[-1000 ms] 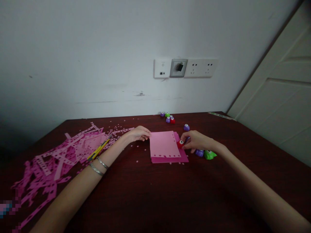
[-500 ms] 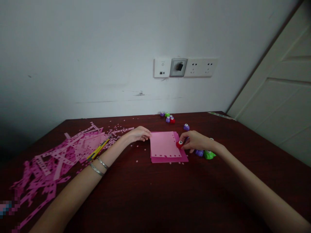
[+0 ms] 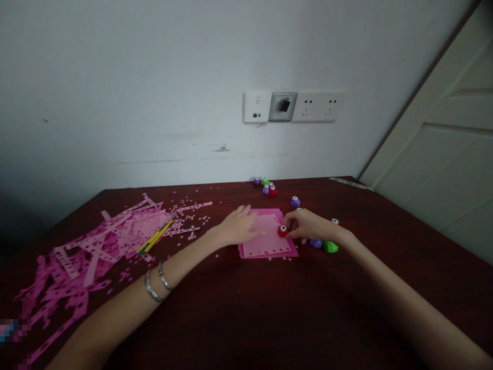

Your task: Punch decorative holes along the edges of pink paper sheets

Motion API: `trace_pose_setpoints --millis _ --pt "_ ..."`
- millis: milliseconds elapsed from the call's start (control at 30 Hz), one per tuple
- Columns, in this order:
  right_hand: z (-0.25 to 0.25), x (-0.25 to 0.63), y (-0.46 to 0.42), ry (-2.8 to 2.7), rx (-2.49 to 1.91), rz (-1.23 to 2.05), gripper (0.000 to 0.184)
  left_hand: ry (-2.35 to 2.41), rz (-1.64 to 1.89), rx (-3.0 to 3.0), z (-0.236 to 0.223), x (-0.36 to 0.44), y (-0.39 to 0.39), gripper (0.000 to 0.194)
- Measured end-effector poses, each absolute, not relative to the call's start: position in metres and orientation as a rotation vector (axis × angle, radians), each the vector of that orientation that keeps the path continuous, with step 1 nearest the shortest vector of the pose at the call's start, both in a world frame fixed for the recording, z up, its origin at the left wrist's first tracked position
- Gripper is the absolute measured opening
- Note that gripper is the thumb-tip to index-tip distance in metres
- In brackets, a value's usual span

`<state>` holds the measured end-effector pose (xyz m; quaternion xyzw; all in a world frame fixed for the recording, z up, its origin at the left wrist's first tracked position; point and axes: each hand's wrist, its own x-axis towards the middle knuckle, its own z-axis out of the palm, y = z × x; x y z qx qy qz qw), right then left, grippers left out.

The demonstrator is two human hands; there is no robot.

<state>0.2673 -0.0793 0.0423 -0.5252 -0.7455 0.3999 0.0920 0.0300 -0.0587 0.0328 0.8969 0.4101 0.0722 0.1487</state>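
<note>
A light pink sheet of paper [image 3: 264,234], punched with small shapes along its right and bottom edges, lies on darker pink sheets [image 3: 293,253]. My left hand [image 3: 238,226] is over the sheet's left side, fingers stretched out and slightly blurred. Between thumb and fingers my right hand [image 3: 304,224] grips a red craft punch [image 3: 283,232] at the sheet's right edge. Beside that hand are a purple craft punch [image 3: 316,243] and a green craft punch [image 3: 330,247], both partly hidden.
Punched pink paper strips [image 3: 92,246] are heaped on the left of the dark wooden table [image 3: 239,318], with a yellow utility knife [image 3: 156,236] on them. Tiny paper cut-outs [image 3: 192,221] are scattered nearby. Several small punches [image 3: 272,191] stand near the wall; a purple one [image 3: 295,202] sits closer.
My left hand has moved right from the paper's left edge onto the sheet, its fingers opening out. The light sheet has shifted slightly downward and right. The red punch has moved slightly left.
</note>
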Motion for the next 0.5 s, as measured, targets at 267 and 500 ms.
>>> trace_pose_setpoints --millis 267,500 --pt "0.037 0.269 -0.077 -2.260 -1.545 1.124 0.022 1.095 -0.228 2.471 0.022 0.036 -0.071 0.093" --pt "0.037 0.266 -0.077 -2.262 -1.554 1.121 0.022 1.064 -0.184 2.456 0.019 0.035 -0.068 0.094"
